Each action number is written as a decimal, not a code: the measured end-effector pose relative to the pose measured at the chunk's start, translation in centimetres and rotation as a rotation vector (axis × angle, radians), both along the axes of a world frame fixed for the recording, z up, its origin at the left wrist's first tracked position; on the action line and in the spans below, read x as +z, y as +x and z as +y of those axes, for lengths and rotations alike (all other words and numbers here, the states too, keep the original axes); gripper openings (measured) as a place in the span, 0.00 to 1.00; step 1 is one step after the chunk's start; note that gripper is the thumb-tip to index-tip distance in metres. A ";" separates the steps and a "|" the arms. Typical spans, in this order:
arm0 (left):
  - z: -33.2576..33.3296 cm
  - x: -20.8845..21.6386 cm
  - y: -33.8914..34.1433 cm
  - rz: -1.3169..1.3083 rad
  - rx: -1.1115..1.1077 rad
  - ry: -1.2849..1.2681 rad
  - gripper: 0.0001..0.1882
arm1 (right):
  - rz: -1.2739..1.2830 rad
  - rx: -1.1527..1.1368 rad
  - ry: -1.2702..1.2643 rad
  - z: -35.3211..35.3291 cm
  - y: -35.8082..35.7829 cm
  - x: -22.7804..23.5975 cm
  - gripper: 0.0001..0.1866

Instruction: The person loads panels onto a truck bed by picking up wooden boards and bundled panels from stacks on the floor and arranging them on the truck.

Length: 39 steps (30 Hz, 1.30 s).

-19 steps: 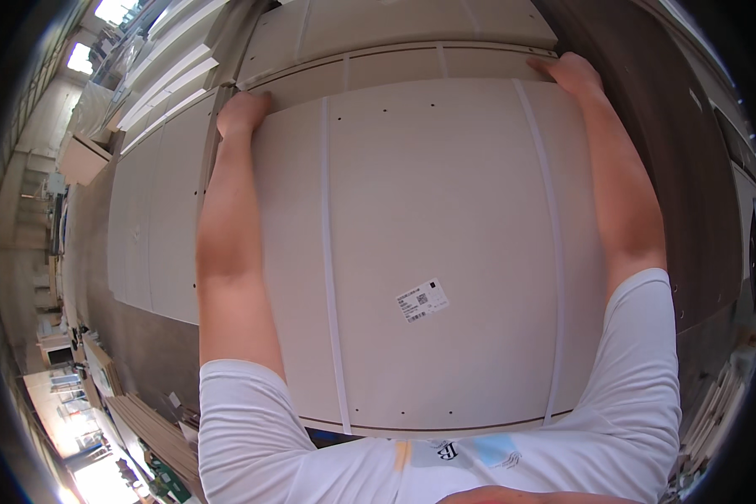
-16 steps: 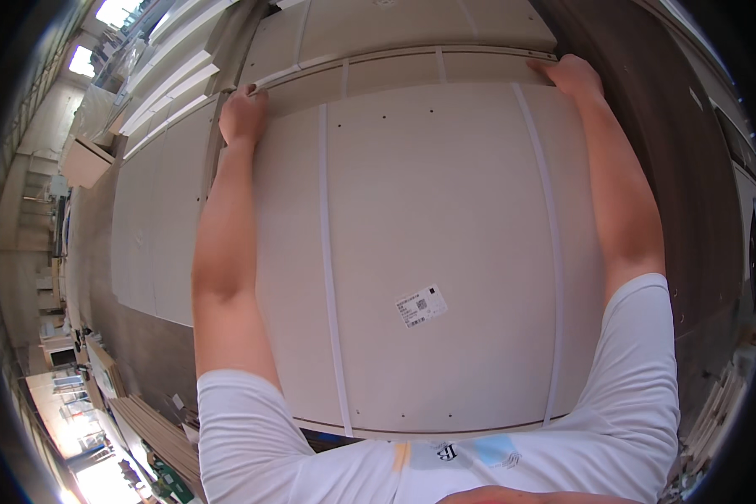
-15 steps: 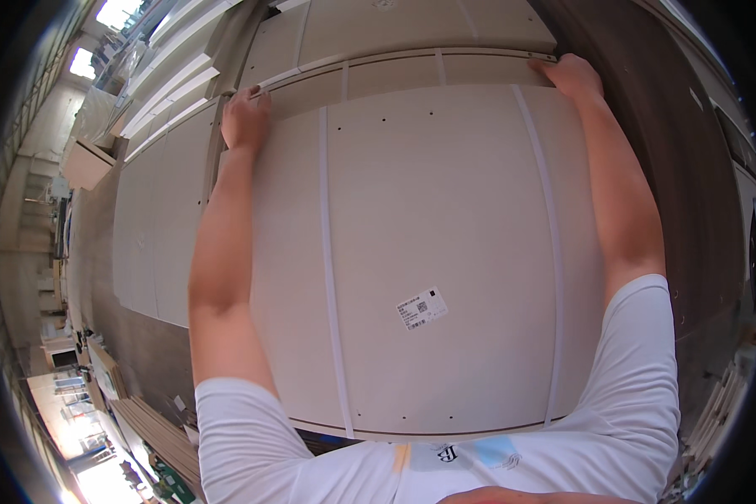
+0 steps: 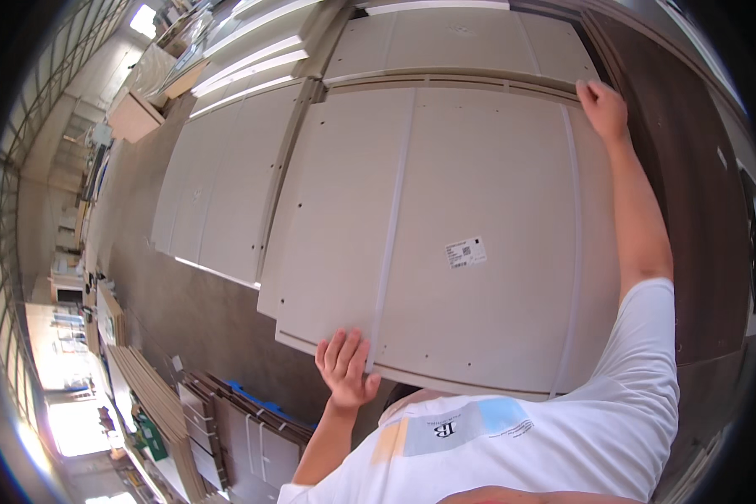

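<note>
The strapped beige panel [image 4: 458,214] is occupying the centre. A dark brown board [image 4: 689,244] is extending along 3 o'clock; a pale panel [image 4: 227,181] is lying between 9 and 10. The right hand [image 4: 605,109] is curling at the beige panel's 2 o'clock corner, grip indeterminable. The left hand [image 4: 343,370], fingers extended and slightly spread, is resting on its 7 o'clock edge. A white label [image 4: 465,252] is facing upward mid-panel.

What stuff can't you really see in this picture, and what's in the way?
In the head view:
Left hand: palm hidden by its back.
Right hand: some fingers hidden by the hand.
Underneath the big pale panel: mostly covered by it.
Print on the white label: too small.
White shirt: cut off by lower edge.
</note>
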<state>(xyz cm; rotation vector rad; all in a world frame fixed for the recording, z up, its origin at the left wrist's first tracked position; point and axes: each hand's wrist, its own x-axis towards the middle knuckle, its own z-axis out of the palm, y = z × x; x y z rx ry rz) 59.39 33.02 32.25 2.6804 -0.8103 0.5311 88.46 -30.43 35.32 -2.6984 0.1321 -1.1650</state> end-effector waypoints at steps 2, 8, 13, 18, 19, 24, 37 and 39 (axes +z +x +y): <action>-0.9 -2.5 1.4 -0.336 0.033 -0.194 0.29 | 0.108 0.121 0.082 3.7 -3.2 0.1 0.16; -0.4 -3.0 4.2 -0.417 0.082 -0.270 0.30 | 0.321 0.639 -0.022 19.0 -20.4 4.7 0.08; 0.5 -2.7 4.8 -0.382 0.066 -0.264 0.27 | 0.303 0.441 -0.006 28.5 -36.5 7.5 0.12; 1.2 -1.3 4.0 -0.225 -0.060 -0.246 0.27 | 0.098 -0.053 0.059 29.5 -45.6 1.4 0.11; 1.4 -1.7 4.1 -0.241 -0.064 -0.251 0.28 | 0.026 -0.105 -0.027 28.8 -45.4 -0.1 0.09; 0.5 -3.6 5.7 -0.379 -0.108 -0.203 0.28 | -0.125 -0.182 -0.133 24.5 -41.3 -1.9 0.07; 0.9 -1.5 10.3 -0.304 -0.103 -0.408 0.19 | -0.220 -0.169 -0.076 24.2 -37.2 -2.8 0.07; 1.9 -1.5 11.6 -0.337 -0.021 -0.418 0.18 | -0.220 -0.162 -0.075 24.9 -37.2 -2.3 0.07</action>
